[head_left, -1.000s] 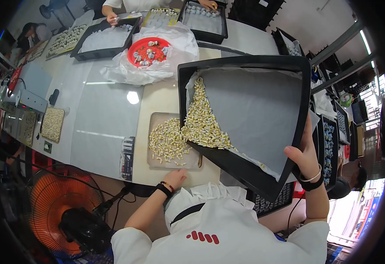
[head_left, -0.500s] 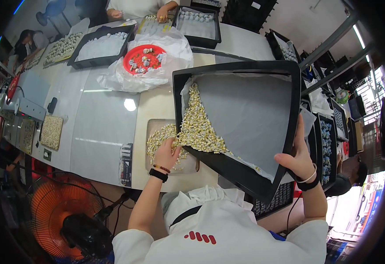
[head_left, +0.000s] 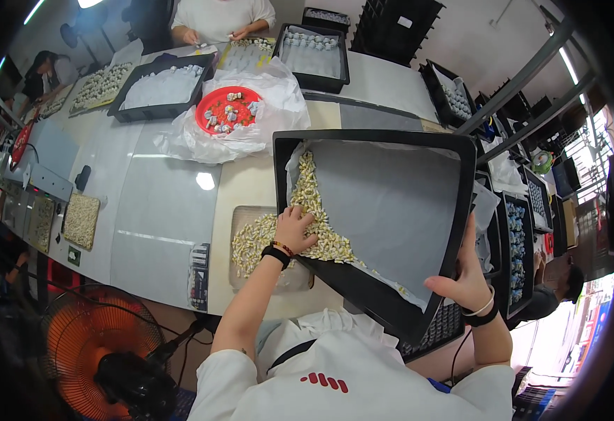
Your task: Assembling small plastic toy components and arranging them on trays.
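Note:
My right hand [head_left: 463,277] grips the right side of a large black plastic tray [head_left: 375,136], thumb on the inner side. The tray is tilted, its lower left corner down. A grey-white paper sheet [head_left: 391,196] lines it, and a pile of small yellow and white pieces [head_left: 307,184] has slid into its left side. My left hand [head_left: 295,230] lies on that pile near the low corner, fingers spread and holding nothing I can see. Under that corner is a shallow translucent tray [head_left: 279,284] with more such pieces [head_left: 253,238], partly hidden by my left hand and wrist.
Beyond my tray, a red round plate [head_left: 200,116] of small figures stands on crumpled plastic [head_left: 289,91]. Black trays [head_left: 156,109] line the table's far side, where a co-worker [head_left: 223,21] works. A fan [head_left: 103,344] stands lower left; metal bars [head_left: 521,95] run upper right.
My left hand has moved from the low corner's edge onto the pile inside the black tray. The black tray appears lower in the picture, as the whole view has shifted slightly.

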A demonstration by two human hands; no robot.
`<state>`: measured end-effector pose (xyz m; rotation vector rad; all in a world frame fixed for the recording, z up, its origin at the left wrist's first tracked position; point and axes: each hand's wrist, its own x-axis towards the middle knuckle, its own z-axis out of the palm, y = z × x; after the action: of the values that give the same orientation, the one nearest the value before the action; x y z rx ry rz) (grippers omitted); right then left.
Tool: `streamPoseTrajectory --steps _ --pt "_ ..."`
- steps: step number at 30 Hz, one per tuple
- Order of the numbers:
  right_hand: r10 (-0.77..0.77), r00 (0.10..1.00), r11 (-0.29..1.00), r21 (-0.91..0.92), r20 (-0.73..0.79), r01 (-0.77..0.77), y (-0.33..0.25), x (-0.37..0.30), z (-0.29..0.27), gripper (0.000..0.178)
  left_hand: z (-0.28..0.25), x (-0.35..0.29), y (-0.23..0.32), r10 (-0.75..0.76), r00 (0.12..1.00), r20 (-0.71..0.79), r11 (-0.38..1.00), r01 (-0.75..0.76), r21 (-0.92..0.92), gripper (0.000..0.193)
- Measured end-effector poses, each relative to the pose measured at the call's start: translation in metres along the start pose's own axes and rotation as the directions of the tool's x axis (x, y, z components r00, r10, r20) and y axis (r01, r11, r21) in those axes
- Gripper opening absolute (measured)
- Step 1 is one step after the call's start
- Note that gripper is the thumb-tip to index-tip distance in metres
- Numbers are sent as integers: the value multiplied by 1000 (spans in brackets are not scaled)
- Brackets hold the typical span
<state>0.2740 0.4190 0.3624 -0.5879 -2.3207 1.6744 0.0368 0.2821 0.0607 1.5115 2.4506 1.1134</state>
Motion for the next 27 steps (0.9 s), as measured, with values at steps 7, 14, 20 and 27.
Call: streamPoseTrajectory --steps 7,14,20,27 --pt "2 1000 1000 -31 -4 -2 0 1 1 124 -5 -43 -28 -55 990 -132 994 42 -100 27" --pt "4 1000 994 -105 -12 -5 2 0 -2 124 -26 -52 -29 -119 971 -207 992 109 -60 24" --pt "-3 1000 994 -114 -3 3 -1 0 2 124 -27 30 10 -45 962 -271 973 -20 -231 37" --pt "10 1000 991 -132 5 -9 -2 -4 2 123 2 15 -4 38 993 -115 998 -33 46 45"
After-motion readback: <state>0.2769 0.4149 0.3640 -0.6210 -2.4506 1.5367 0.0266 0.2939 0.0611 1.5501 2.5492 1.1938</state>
